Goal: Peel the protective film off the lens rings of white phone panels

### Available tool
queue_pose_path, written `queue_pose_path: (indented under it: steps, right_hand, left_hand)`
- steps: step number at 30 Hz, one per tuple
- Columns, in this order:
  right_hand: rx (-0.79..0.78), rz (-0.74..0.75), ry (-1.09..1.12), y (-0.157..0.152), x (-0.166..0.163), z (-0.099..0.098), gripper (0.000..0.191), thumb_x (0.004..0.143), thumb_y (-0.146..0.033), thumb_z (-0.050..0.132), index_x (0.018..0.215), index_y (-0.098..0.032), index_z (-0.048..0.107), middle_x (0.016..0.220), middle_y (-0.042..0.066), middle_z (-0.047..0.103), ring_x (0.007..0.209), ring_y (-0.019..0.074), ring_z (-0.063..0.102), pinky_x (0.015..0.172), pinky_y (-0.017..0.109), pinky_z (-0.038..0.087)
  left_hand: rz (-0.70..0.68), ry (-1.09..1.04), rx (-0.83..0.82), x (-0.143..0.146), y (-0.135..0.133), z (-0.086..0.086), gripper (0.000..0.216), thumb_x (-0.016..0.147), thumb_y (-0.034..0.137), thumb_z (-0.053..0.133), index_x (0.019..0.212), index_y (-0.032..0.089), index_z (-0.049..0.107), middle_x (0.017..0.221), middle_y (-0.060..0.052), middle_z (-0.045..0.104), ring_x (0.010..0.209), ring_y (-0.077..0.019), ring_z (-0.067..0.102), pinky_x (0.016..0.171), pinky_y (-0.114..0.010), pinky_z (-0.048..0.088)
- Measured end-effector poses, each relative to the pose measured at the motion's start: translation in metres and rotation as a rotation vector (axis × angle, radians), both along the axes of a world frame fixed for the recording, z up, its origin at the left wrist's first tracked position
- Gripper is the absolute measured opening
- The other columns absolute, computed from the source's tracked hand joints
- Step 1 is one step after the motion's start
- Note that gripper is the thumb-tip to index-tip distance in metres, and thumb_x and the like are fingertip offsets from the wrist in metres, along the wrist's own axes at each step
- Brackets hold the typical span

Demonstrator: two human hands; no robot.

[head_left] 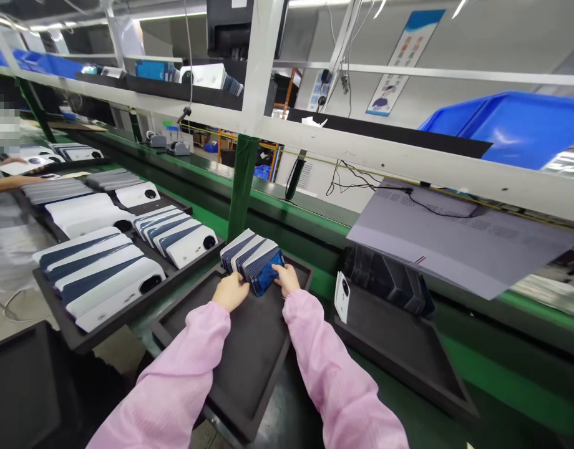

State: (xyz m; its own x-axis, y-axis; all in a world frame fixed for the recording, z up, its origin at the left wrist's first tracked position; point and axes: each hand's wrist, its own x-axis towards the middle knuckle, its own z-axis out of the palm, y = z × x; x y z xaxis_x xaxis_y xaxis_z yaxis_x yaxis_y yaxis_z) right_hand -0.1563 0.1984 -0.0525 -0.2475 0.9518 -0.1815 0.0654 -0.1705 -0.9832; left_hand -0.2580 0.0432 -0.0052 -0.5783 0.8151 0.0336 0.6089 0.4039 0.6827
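Observation:
A row of thin phone back covers [249, 257], white-edged and dark blue, leans at the far end of a black foam tray [249, 349] in front of me. The front cover [267, 276] shows a shiny blue face. My left hand [231, 291] is at the row's lower left edge, its fingers curled against the covers. On the right side, my right hand [287, 279] pinches the edge of the blue front cover. Both hands are closed, and some fingertips are hidden behind the covers.
To the left, black trays [88, 342] hold rows of white covers [113, 287]. Another tray [408, 349] on the right has dark covers and one white cover [342, 297]. A hanging grey sheet [455, 243] and green post [243, 187] stand beyond. A co-worker's arm [10, 182] is far left.

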Motion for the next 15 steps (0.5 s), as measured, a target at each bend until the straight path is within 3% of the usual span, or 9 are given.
queue_pose_path:
  steps: [3,6,15]
  right_hand:
    - [-0.021,0.027,0.081,-0.007,-0.007,0.004,0.03,0.088,-0.031,0.052,0.114,-0.016,0.052,0.113,0.008,0.056,0.095,0.019,0.058,0.079,0.039,0.05]
    - [-0.018,0.014,0.121,-0.008,-0.012,0.008,0.03,0.088,-0.031,0.052,0.114,-0.016,0.052,0.114,0.008,0.055,0.096,0.0191,0.058,0.08,0.039,0.05]
    - [0.052,-0.031,0.12,-0.016,-0.013,0.002,0.031,0.088,-0.032,0.052,0.114,-0.015,0.052,0.114,0.008,0.055,0.097,0.0198,0.057,0.081,0.041,0.049]
  left_hand:
    - [-0.071,0.033,-0.103,0.009,0.006,-0.01,0.025,0.084,0.035,0.054,0.098,0.014,0.058,0.094,-0.005,0.062,0.085,-0.0169,0.06,0.078,-0.038,0.048]
    - [-0.09,0.085,-0.136,0.019,0.014,-0.016,0.027,0.086,0.033,0.051,0.105,0.015,0.056,0.103,-0.006,0.06,0.089,-0.0168,0.059,0.078,-0.037,0.049]
    - [-0.123,0.222,-0.137,0.025,0.019,-0.007,0.028,0.087,0.033,0.05,0.108,0.015,0.055,0.105,-0.006,0.059,0.091,-0.0175,0.059,0.079,-0.038,0.049]
